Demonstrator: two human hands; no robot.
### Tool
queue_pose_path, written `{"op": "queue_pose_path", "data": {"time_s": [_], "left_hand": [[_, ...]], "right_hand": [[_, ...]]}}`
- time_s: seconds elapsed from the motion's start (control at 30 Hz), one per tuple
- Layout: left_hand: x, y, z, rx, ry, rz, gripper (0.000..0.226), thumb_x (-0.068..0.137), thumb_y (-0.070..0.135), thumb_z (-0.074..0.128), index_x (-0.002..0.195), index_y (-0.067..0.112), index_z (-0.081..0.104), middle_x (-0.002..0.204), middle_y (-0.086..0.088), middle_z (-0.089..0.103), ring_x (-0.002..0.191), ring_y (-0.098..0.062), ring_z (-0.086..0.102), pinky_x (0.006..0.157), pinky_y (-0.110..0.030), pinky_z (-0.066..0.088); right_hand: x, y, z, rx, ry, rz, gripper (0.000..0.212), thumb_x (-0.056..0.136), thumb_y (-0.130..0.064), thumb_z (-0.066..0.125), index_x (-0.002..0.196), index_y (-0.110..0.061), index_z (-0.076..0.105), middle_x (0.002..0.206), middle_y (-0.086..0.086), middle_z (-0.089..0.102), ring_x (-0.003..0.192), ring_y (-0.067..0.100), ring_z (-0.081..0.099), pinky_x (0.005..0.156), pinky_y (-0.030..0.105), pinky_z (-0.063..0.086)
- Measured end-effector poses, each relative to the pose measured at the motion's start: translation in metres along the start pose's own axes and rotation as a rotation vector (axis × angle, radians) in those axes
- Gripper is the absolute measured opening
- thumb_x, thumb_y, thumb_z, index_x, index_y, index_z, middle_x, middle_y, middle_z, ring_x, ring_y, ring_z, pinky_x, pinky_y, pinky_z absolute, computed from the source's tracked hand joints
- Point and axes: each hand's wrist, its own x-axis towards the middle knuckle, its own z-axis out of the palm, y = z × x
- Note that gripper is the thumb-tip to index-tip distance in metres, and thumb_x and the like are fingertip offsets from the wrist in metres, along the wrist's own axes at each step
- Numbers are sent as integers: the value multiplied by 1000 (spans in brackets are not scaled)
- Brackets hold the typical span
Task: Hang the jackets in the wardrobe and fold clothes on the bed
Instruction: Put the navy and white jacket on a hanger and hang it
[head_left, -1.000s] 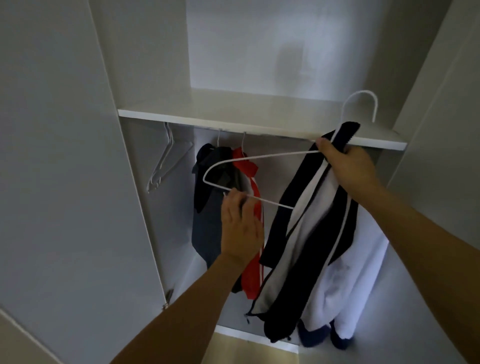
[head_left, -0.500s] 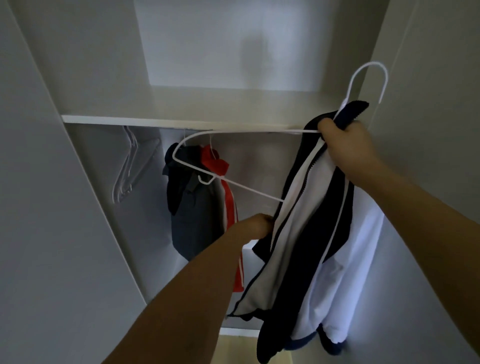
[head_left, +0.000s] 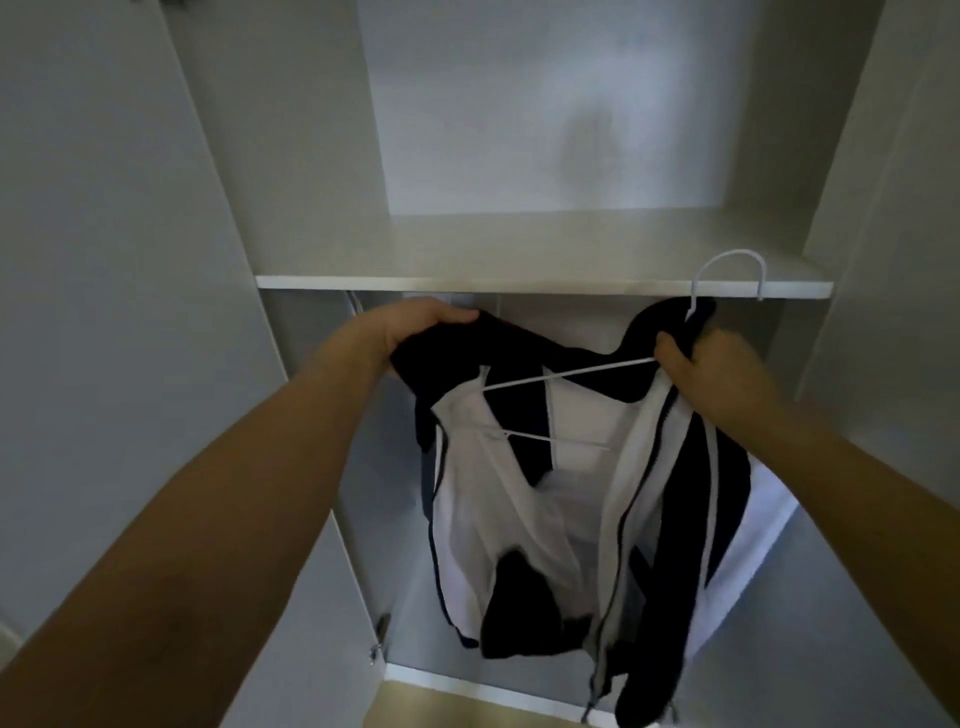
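Left forearm: reaches up and forward from the lower left of the view toward the wardrobe opening.
Right forearm: comes in from the right edge, angled up to the same height.
Left hand (head_left: 415, 325): palm down, fingers curled over the dark shoulder of the jacket, gripping the fabric just under the shelf edge.
Right hand (head_left: 719, 376): fingers closed around the neck of the hanger together with the dark collar fabric bunched there.
Jacket (head_left: 524, 499): dark navy or black with white panels, held up between the two hands in front of the wardrobe's lower compartment; its front hangs open, white lining showing, and the hem and a sleeve droop down toward the wardrobe's bottom edge.
Zipper edge: runs down the right front panel, a dark line along the white strip.
Hanger (head_left: 566, 375): white wire, lying inside the jacket; one arm slants from the right hand down toward the left shoulder, and the lower bar shows across the white lining.
Hanger hook (head_left: 730, 259): rises above the right hand, overlapping the front edge of the shelf in this view; whether it touches the shelf cannot be told.
Shelf (head_left: 519, 283): white board across the wardrobe, above both hands.
Wardrobe (head_left: 311, 156): white side walls and back panel, doors open at both sides.
Door hinge (head_left: 381, 631): metal, low on the left side panel.
Floor (head_left: 441, 709): a pale strip below the wardrobe base.
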Motion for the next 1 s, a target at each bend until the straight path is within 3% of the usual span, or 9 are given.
{"op": "queue_pose_path", "data": {"time_s": [0.07,0.13,0.23,0.3,0.43,0.63,0.83,0.93,1.0], "left_hand": [[-10,14,10,-50,-44,35,42,81,30,67,105,-4,65,94,-17,70,79,-27,66,93,-39,50],[-15,23,14,-47,-81,38,45,82,29,67,112,-4,63,101,-17,66,84,-27,62,102,-42,42],[-15,26,6,-19,-97,-11,47,86,31,64,117,-5,61,103,-17,67,83,-26,64,96,-39,47],[-14,23,-3,72,-96,-76,44,85,32,63,110,-4,63,97,-17,69,78,-25,67,82,-35,55],[-16,8,-19,256,-8,-212,33,93,32,58,97,0,66,79,-14,73,64,-23,70,58,-30,58],[-8,6,15,139,-212,-114,36,79,34,62,97,4,71,88,-15,73,72,-23,72,63,-31,59],[-17,-4,7,37,-156,-62,31,78,32,68,88,5,77,89,-15,73,70,-24,71,62,-31,59],[-24,-15,-16,51,-138,-108,36,81,29,64,105,2,69,95,-17,71,76,-25,70,75,-35,59],[-29,-19,-20,77,-137,-155,36,82,28,64,103,0,68,93,-17,71,75,-25,70,76,-35,58]], "right_hand": [[5,-7,10,-48,-9,-57,48,100,-23,48,55,-9,41,49,4,43,45,19,44,45,25,31],[11,-12,16,-34,43,-71,46,100,-22,48,56,-9,42,50,3,42,45,17,42,45,27,28],[18,-14,16,44,99,-7,47,101,-22,45,56,-13,38,52,1,42,48,11,41,46,23,27],[21,-9,11,115,120,8,47,101,-19,45,55,-14,37,52,2,43,48,13,42,45,20,27],[24,-1,0,135,184,5,42,101,-20,46,61,-8,43,58,7,49,56,25,48,54,31,32],[23,-8,15,99,190,-47,47,100,-21,48,56,-17,35,53,0,42,48,13,42,54,29,29],[29,2,1,76,312,-53,45,100,-17,47,57,-15,36,54,-4,39,50,13,39,50,28,23],[31,2,-3,65,396,-30,37,100,-17,47,64,-10,43,54,-2,40,49,13,38,52,28,22],[30,-1,2,54,434,-38,33,100,-17,47,68,-11,45,59,3,46,53,19,43,55,27,26]]}}
